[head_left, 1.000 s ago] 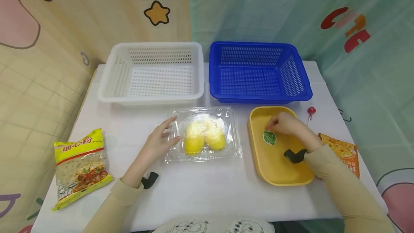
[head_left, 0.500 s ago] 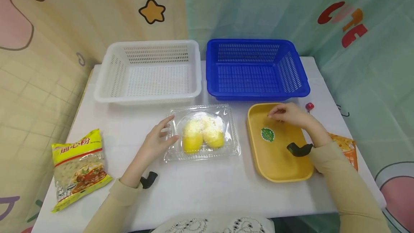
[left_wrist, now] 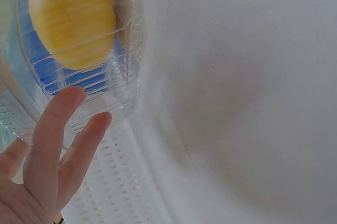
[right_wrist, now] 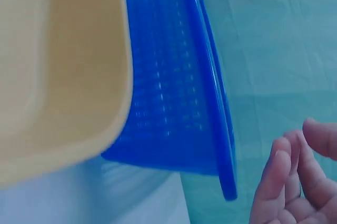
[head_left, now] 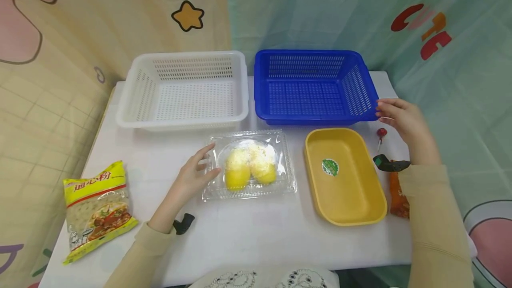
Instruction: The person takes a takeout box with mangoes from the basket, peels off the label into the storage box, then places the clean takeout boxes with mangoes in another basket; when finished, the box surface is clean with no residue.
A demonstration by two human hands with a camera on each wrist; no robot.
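A clear plastic clamshell container (head_left: 289, 181) with rounded yellow items (head_left: 238, 176) inside lies mid-table in the head view. My left hand (head_left: 192, 177) rests at its left edge, fingers spread and relaxed; in the left wrist view, fingertips (left_wrist: 76, 95) are right at the ribbed plastic wall. My right hand (head_left: 406, 123) hovers by the front right corner of the blue basket (head_left: 316, 121), its fingers loosely bent. In the right wrist view nothing shows between those fingers (right_wrist: 274, 176). Just below that hand lies a red lollipop (head_left: 382, 133).
A yellow tray (head_left: 352, 203) with a green sticker stands right of the container. An orange snack packet (head_left: 398, 197) lies partly hidden under the right sleeve. A white basket (head_left: 182, 121) stands at the back left, a yellow-and-clear food bag (head_left: 100, 212) at the front left.
My right hand has lifted out of the yellow tray and moved right and back, to beside the blue basket. The left hand and the container have stayed put.
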